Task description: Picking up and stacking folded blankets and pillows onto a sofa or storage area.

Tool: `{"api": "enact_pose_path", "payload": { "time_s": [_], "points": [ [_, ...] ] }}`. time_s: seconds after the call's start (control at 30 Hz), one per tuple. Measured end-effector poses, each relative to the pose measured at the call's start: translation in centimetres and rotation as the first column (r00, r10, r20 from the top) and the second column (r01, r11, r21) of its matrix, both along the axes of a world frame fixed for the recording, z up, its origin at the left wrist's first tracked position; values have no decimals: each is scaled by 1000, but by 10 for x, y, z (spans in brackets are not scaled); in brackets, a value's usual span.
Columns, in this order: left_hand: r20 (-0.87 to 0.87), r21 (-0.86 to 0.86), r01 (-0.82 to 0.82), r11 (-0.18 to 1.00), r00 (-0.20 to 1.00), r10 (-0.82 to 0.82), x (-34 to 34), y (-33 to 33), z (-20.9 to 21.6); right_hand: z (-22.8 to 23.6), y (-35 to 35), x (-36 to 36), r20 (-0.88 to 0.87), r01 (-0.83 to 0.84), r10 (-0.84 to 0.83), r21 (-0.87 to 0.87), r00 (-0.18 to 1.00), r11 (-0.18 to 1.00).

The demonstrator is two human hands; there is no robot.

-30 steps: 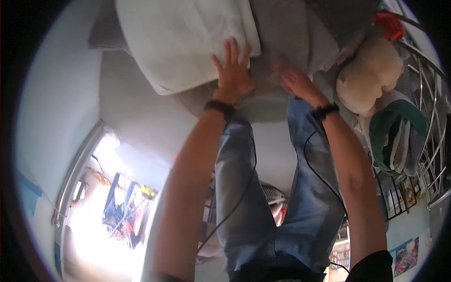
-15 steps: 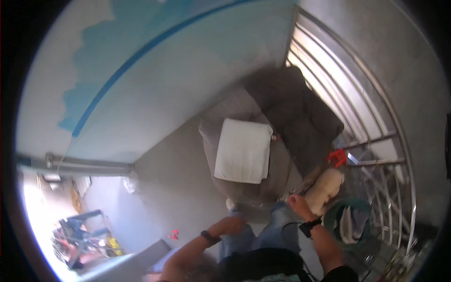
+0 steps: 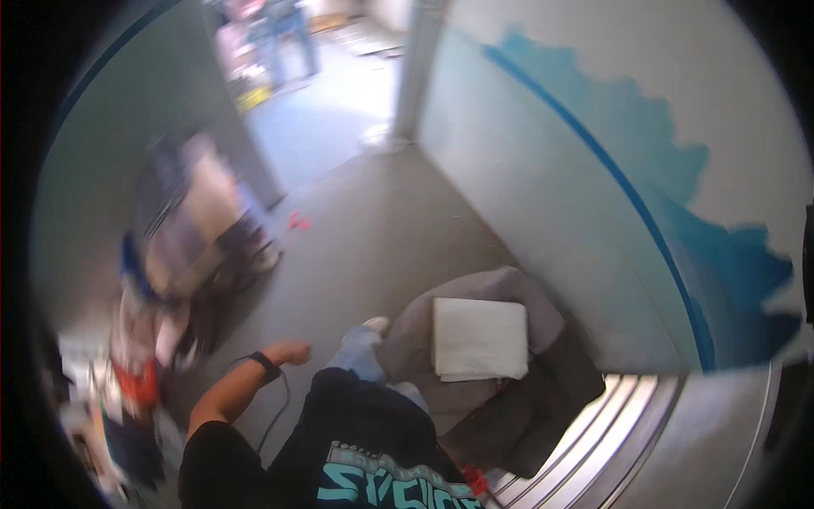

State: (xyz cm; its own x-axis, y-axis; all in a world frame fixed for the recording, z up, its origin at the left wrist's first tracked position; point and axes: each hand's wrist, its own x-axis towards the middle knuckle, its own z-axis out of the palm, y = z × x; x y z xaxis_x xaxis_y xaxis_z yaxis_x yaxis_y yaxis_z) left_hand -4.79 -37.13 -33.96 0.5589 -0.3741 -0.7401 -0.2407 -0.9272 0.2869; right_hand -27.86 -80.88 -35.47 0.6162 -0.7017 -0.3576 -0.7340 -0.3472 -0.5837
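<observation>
My left hand point(image 3: 288, 352) hangs in the air to the left of my body, above the grey floor. Its fingers look curled closed, and nothing shows in them. A black band point(image 3: 264, 365) circles that wrist, with a thin dark cable point(image 3: 282, 403) hanging below it. My right hand is out of view. A folded white cloth point(image 3: 481, 339) lies on a grey-brown padded seat point(image 3: 407, 331), to the right of my hand and apart from it. My jeans and one pale shoe point(image 3: 376, 325) show beside the seat.
A blurred heap of fabric-like things point(image 3: 191, 220) stands along the left wall, with an orange item point(image 3: 136, 382) lower down. Small red pieces point(image 3: 298, 222) lie on the floor. A doorway opens at the top. Metal bars point(image 3: 585, 441) are at lower right.
My view has swung left toward the doorway, so the seat and white cloth now appear at right. My right hand, the cream item and the green bucket have left view.
</observation>
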Motion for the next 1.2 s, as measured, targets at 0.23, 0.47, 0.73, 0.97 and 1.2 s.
{"api": "enact_pose_path", "payload": {
  "time_s": [0.23,0.47,0.73,0.97,1.2],
  "points": [
    [-72,-474,-524,708,824,562,-144,-43,122,25,11,176,82,-767,784,-166,616,620],
    [374,-798,-152,583,634,677,-165,-76,237,264,257,206,663,-982,748,-113,41,154],
    [442,-865,-70,496,361,821,-238,1,284,375,404,94,862,-914,305,-364,-404,-182],
    [37,-935,-306,177,412,910,-305,85,324,433,492,32,867,-834,-137,-498,-479,-238],
    [680,-719,56,693,-150,718,-289,164,322,450,542,39,855,-806,284,-226,-433,-547]
  ]
}}
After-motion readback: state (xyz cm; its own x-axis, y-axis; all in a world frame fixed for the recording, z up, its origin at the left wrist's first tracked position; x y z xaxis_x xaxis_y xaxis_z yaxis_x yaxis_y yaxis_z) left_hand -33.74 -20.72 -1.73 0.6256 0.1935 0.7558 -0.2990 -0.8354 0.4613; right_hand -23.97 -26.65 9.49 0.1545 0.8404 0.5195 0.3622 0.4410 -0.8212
